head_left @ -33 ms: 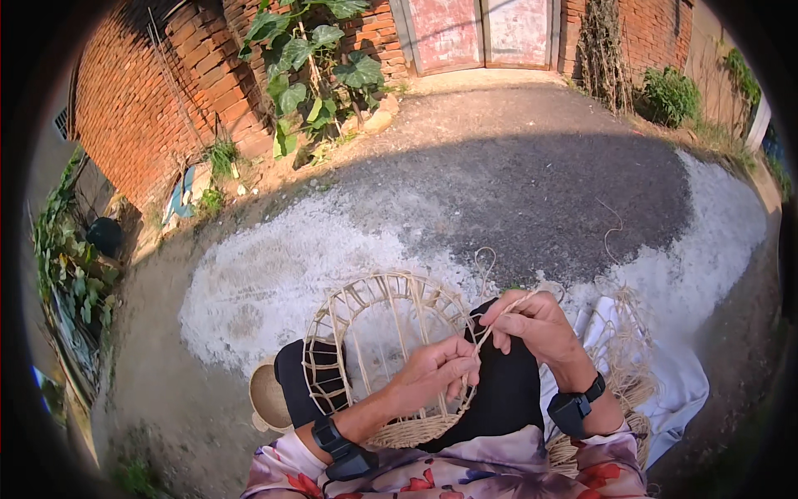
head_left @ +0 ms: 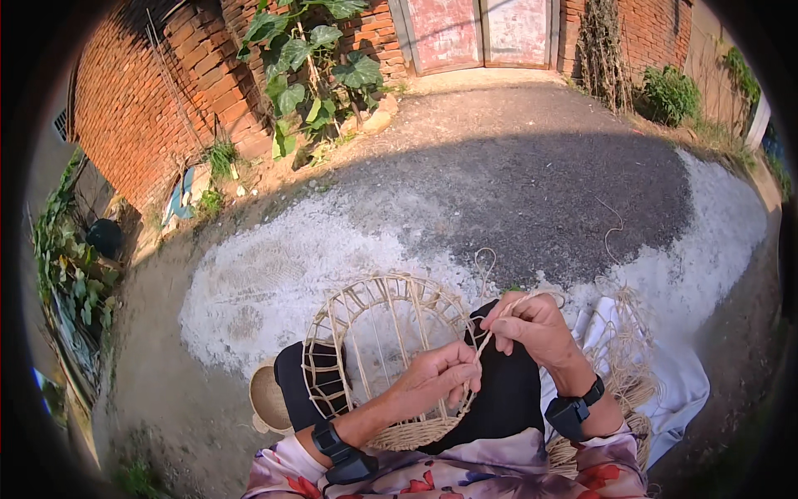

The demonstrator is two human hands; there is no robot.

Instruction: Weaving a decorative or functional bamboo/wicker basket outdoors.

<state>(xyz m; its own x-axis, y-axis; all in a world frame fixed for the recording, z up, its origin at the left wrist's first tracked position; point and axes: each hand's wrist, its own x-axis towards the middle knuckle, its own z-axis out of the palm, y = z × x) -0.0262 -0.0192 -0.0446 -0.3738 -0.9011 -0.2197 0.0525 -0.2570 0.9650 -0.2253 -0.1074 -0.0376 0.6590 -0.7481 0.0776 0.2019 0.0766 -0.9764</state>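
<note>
An unfinished round basket (head_left: 411, 434) rests across my lap, with open ribs round its upper rim and dense weaving at the edge nearest me. My left hand (head_left: 436, 376) lies over its right side, fingers pinched on a pale twisted cord (head_left: 485, 339). Just right of the basket, my right hand (head_left: 536, 328) is closed on the same cord, which runs short between both hands. A loose end loops out beyond the right fingers. Whether the left fingertips also grip a rib is hidden.
A small woven bowl-shaped basket (head_left: 268, 397) stands left of my knee. On my right, tangled straw-coloured cord (head_left: 633, 378) lies on a white sheet (head_left: 680, 378). Farther off are a leafy plant (head_left: 291, 96), brick walls (head_left: 137, 125) and a faded double door (head_left: 445, 37).
</note>
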